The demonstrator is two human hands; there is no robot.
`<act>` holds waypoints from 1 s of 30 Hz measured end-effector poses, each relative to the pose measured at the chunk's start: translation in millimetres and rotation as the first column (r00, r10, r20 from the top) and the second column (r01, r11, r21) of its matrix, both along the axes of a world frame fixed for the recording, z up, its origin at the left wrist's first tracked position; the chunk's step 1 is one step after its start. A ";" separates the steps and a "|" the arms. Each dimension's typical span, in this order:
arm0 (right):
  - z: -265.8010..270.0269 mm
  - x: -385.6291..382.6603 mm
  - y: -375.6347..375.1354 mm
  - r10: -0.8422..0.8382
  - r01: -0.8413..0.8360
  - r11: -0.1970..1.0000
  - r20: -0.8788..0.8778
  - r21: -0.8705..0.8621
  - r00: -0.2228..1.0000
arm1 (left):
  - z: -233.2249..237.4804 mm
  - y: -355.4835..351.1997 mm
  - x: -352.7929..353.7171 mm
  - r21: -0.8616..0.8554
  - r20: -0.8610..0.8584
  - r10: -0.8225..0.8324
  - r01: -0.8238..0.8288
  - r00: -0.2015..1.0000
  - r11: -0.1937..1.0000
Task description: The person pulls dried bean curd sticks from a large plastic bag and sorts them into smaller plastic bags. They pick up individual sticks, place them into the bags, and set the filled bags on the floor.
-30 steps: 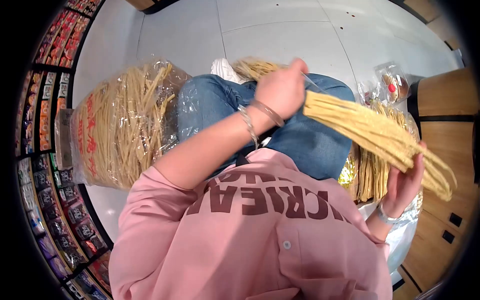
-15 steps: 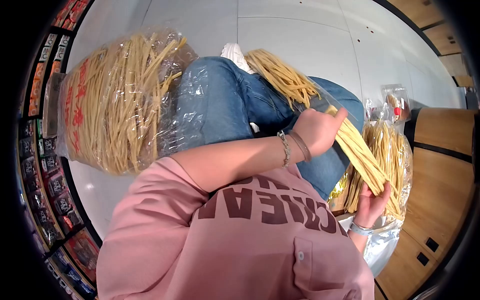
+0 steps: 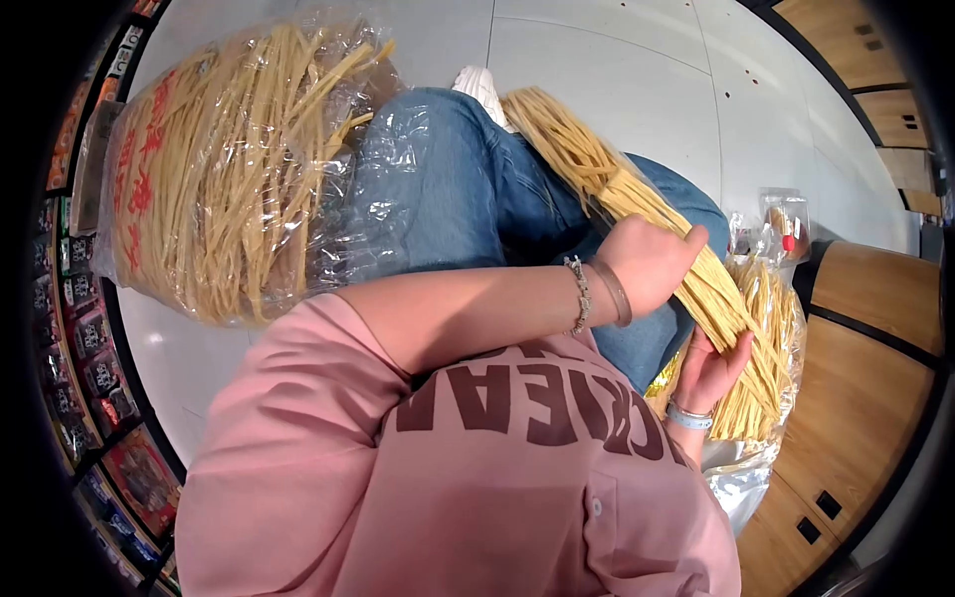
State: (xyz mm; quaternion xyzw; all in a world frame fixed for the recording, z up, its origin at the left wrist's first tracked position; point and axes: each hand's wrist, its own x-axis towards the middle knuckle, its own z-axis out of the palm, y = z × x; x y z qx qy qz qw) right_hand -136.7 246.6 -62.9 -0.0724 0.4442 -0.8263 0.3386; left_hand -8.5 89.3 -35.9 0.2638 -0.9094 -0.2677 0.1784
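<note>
My left hand [image 3: 652,264] is closed over the upper part of a bundle of long yellow dried sticks [image 3: 716,289]. Lower down, my right hand [image 3: 714,373] has its fingers curled round the same bundle from beneath. The upper end of the held bundle lies against another sheaf of yellow sticks [image 3: 557,134], which rests slanting between my knees. Clear film shows faintly beside that sheaf. To the right of my hands, more sticks [image 3: 766,398] stand in an open clear bag.
A large clear bag of yellow sticks [image 3: 229,179] with red print leans by my left leg. Shelves of packets [image 3: 99,368] line the left side. Wooden cabinets [image 3: 865,398] stand at the right. A small clear package [image 3: 786,224] lies on the pale floor [image 3: 617,60].
The held bundle has moved up and left, and its upper end now meets the sheaf between my knees. My right hand has moved up and left, nearer my left hand. The view has shifted slightly.
</note>
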 end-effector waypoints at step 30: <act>37.2 -308.5 214.9 -0.328 0.227 0.628 -0.011 0.745 0.945 | 31.1 -18.5 26.9 0.117 -0.038 0.027 -0.023 0.999 0.993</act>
